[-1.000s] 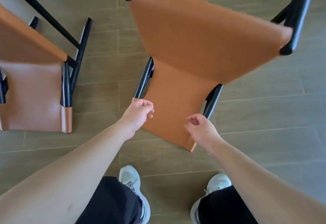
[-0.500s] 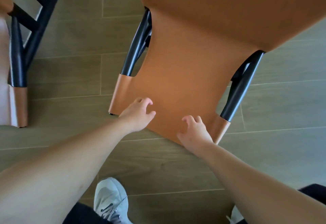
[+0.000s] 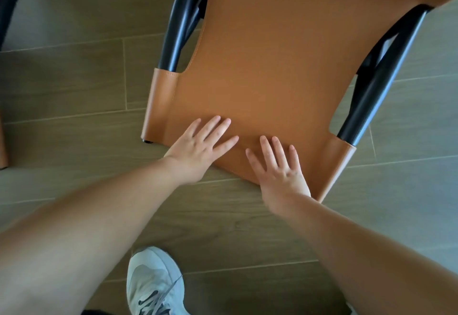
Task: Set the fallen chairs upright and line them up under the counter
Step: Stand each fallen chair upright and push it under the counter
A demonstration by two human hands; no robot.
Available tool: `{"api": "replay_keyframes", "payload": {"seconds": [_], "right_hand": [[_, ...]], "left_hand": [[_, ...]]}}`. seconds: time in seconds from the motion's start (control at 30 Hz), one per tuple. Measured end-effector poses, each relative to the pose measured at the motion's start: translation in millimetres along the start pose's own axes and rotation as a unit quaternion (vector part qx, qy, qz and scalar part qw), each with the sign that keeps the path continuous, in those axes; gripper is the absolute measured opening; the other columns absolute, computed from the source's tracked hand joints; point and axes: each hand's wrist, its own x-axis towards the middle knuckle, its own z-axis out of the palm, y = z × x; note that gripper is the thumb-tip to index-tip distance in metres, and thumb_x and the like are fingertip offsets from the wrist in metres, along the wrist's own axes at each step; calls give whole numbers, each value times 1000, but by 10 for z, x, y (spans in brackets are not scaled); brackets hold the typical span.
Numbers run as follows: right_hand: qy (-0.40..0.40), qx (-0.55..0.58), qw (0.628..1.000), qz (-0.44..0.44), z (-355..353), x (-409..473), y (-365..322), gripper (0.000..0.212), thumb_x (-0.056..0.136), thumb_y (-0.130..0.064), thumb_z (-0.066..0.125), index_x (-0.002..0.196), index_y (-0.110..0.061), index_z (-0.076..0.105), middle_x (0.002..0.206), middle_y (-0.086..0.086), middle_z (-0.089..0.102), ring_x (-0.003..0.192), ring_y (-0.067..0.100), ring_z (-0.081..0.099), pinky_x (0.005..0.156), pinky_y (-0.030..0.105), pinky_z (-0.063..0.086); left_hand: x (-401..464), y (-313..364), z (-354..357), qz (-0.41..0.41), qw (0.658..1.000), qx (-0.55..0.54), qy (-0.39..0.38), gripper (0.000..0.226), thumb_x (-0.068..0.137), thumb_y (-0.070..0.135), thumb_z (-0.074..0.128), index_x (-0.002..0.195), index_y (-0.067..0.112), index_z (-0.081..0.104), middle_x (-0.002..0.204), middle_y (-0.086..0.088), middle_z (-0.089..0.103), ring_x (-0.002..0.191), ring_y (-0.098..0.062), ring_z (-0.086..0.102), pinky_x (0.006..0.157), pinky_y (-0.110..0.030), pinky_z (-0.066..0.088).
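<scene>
Two flat palms on tan leather, that's where we are: our left hand [image 3: 198, 151] and right hand [image 3: 277, 166] lie side by side, fingers straight and spread, pressing on the near edge of the chair [image 3: 260, 66] back with nothing gripped. It fills the middle of the view over the wood-plank floor [image 3: 74, 91], its black frame [image 3: 176, 29] running up either side from the leather sleeves at the corners. Whether it's fully on its legs we can't tell from here. We'd judge this the push step, sliding it forward toward the counter, which isn't in view. To do it well, we want even pressure from both palms so the chair travels straight and doesn't swing. We keep the push low and steady, since that leather panel will likely give under the hands. At far left, another chair [image 3: 5, 4] sits close, so we mind the gap. Our shoe [image 3: 153, 285] is planted below.
</scene>
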Motion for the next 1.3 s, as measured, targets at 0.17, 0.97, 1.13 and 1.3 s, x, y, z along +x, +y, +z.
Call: {"api": "replay_keyframes", "payload": {"seconds": [0.17, 0.97, 1.13, 1.3], "right_hand": [[-4, -34, 999, 6, 28, 21, -42, 117, 79, -28, 62, 145, -20, -34, 149, 18, -38, 134, 40, -34, 108, 62, -13], [1, -43, 999, -32, 21, 11, -41, 115, 84, -31, 59, 141, -21, -41, 152, 16, -32, 143, 42, -19, 108, 69, -2], [-6, -59, 997, -45, -49, -55, 12, 117, 82, -30, 61, 142, -20, -38, 153, 17, -30, 144, 43, -17, 109, 69, 3], [-48, -75, 995, -48, -257, -432, 254, 120, 84, -32, 61, 137, -19, -45, 152, 18, -34, 144, 43, -18, 110, 67, 6]], "left_hand": [[36, -63, 110, 8, 998, 63, 28, 111, 81, 18, 56, 149, 24, -32, 154, -21, -38, 146, -40, -22, 113, -65, 6], [-16, -160, -39, -15, 999, -24, -31, 101, 84, -6, 47, 150, 40, -15, 158, 2, -22, 147, -30, -19, 115, -59, 26], [-45, -131, -183, 3, 998, 62, -12, 91, 88, 13, 52, 151, 31, -11, 158, -8, 4, 144, -32, 12, 106, -45, 31], [-152, 127, -568, 19, 999, 18, -24, 84, 87, 13, 52, 148, 30, -3, 152, -8, 7, 141, -31, 15, 99, -43, 39]]}}
